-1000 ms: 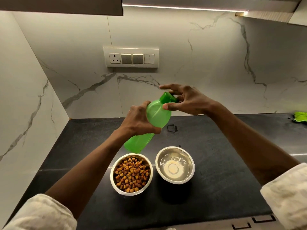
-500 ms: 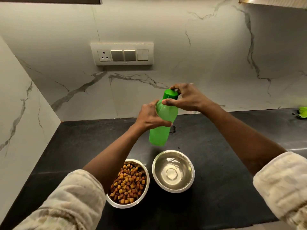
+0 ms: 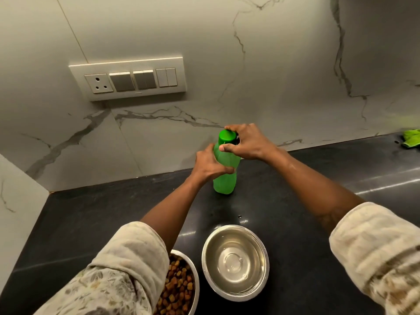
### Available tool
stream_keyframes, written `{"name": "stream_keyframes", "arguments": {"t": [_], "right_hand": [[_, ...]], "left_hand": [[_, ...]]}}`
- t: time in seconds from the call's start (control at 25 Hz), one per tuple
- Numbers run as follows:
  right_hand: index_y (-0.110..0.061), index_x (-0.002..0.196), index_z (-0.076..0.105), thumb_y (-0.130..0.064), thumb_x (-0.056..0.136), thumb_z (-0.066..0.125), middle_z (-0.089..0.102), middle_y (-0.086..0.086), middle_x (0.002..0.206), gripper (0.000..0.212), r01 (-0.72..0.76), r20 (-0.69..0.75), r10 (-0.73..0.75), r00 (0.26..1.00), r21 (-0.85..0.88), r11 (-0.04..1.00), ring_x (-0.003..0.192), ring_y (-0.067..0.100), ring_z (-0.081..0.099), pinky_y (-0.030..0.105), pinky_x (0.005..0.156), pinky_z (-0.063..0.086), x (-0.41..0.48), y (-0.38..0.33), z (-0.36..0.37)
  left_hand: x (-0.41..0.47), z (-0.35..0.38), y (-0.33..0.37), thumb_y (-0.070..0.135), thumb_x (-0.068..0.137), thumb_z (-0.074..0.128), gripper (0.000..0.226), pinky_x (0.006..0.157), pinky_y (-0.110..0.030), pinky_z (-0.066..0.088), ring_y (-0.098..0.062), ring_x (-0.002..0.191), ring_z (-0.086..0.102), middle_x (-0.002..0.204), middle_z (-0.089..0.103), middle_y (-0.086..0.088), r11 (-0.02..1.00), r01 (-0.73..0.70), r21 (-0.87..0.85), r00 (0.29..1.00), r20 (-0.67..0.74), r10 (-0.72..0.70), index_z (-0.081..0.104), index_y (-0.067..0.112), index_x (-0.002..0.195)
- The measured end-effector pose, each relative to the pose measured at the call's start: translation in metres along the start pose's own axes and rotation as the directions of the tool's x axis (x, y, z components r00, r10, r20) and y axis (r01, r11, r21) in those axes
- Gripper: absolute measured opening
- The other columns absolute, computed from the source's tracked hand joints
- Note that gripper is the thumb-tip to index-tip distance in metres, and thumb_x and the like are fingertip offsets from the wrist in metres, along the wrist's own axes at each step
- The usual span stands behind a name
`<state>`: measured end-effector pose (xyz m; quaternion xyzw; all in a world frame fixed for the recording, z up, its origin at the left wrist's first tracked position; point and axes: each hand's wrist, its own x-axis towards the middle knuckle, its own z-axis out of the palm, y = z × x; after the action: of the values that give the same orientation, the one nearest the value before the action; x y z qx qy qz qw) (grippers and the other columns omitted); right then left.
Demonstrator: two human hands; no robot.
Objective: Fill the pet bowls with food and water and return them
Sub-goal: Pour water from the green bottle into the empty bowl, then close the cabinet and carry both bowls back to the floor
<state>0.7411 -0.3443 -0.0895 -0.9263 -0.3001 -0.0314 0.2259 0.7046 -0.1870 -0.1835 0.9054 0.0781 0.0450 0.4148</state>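
Keep your left hand (image 3: 210, 164) clamped round the green bottle (image 3: 225, 171), which stands upright toward the table's (image 3: 91, 212) back edge; with your right hand (image 3: 246, 143) pinching the cap (image 3: 226, 135), twist until snug; both bowls wait near the front edge.

A home kitchen is shown. A dark stone counter (image 3: 318, 212) is set against a marble-patterned wall (image 3: 272, 64), on which a socket and switch panel (image 3: 129, 79) is mounted. Two steel pet bowls are placed on the counter, one filled with kibble (image 3: 181, 289), the other with water (image 3: 235, 261). A green cloth (image 3: 411, 138) is left at the far right.
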Motion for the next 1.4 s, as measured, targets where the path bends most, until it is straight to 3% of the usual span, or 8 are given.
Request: {"name": "stream_keyframes", "arguments": {"t": [0.16,0.28,0.48,0.6,0.72,1.04,1.24,1.4], "right_hand": [[-0.009,0.143,0.062,-0.051,0.08,0.082,0.074,0.01,0.13,0.077,-0.029,-0.021,0.03,0.999,0.042,0.999,0.109,0.023,0.073,0.036,0.098,0.058,0.012,0.011,0.005],[-0.013,0.142,0.063,-0.05,0.079,0.085,0.074,0.006,0.129,0.076,-0.066,-0.009,0.067,0.998,0.086,0.994,0.109,0.019,0.072,0.032,0.099,0.057,0.014,0.018,0.006],[-0.015,0.154,0.048,-0.055,0.074,0.088,0.065,0.01,0.143,0.098,-0.139,0.074,0.131,0.989,0.111,0.984,0.126,0.024,0.066,0.043,0.113,0.05,0.004,0.006,0.0],[-0.023,0.164,0.024,-0.073,0.068,0.081,0.045,0.012,0.161,0.123,-0.188,0.117,0.179,0.977,0.067,0.98,0.146,0.034,0.047,0.053,0.119,0.041,-0.008,0.002,-0.01],[-0.019,0.16,0.034,-0.063,0.076,0.083,0.049,0.012,0.158,0.106,-0.165,0.062,0.161,0.985,0.079,0.983,0.143,0.032,0.049,0.049,0.117,0.044,-0.03,-0.012,-0.033],[-0.013,0.153,0.047,-0.049,0.082,0.084,0.058,0.015,0.15,0.088,-0.085,-0.061,0.091,0.994,0.093,0.992,0.134,0.027,0.059,0.038,0.111,0.048,-0.092,-0.056,-0.073],[-0.016,0.151,0.051,-0.049,0.082,0.084,0.061,0.011,0.148,0.084,-0.082,-0.173,0.1,0.98,0.109,0.991,0.132,0.024,0.061,0.037,0.108,0.05,-0.14,-0.085,-0.094],[-0.017,0.149,0.054,-0.047,0.081,0.086,0.062,0.007,0.147,0.081,-0.069,-0.297,0.124,0.947,0.189,0.979,0.131,0.02,0.06,0.04,0.107,0.053,-0.184,-0.106,-0.114]], "left_hand": [[0.015,0.004,-0.005,0.037,0.058,0.095,0.068,0.059,-0.018,0.05,-0.011,0.08,0.064,0.092,0.064,0.004,1.0,-0.004,-0.019,1.0,0.004,0.004,0.059,0.017,0.112],[0.017,0.006,-0.006,0.036,0.06,0.096,0.075,0.073,-0.031,0.06,-0.021,0.092,0.067,0.102,0.066,-0.002,1.0,-0.002,-0.026,1.0,0.026,0.003,0.057,0.015,0.121],[0.002,0.005,-0.002,0.048,0.055,0.098,0.095,0.087,-0.041,0.063,-0.028,0.107,0.068,0.114,0.065,-0.006,0.997,0.064,-0.032,0.998,0.01,-0.064,0.053,0.015,0.131],[-0.016,-0.004,0.01,0.054,0.055,0.099,0.137,0.108,-0.044,0.051,-0.04,0.137,0.052,0.147,0.053,-0.018,0.987,0.16,0.021,0.985,0.056,-0.161,0.024,0.013,0.161],[-0.038,-0.022,0.018,0.053,0.061,0.097,0.15,0.116,-0.047,0.041,-0.043,0.149,0.038,0.163,0.034,-0.025,0.987,0.148,0.069,0.983,0.098,-0.154,-0.002,0.016,0.167],[-0.101,-0.085,0.059,0.07,0.058,0.09,0.137,0.117,-0.057,0.042,-0.043,0.146,0.04,0.157,0.045,-0.024,0.976,-0.112,0.185,0.994,0.031,0.108,0.021,0.018,0.164],[-0.148,-0.118,0.084,0.056,0.07,0.091,0.113,0.107,-0.039,0.047,-0.036,0.125,0.062,0.14,0.063,-0.022,0.916,-0.327,0.233,0.941,-0.011,0.339,0.037,0.01,0.158],[-0.186,-0.141,0.109,0.054,0.07,0.092,0.103,0.103,-0.039,0.052,-0.033,0.122,0.066,0.142,0.064,-0.018,0.844,-0.457,0.281,0.869,-0.06,0.491,0.048,0.01,0.152]]}}
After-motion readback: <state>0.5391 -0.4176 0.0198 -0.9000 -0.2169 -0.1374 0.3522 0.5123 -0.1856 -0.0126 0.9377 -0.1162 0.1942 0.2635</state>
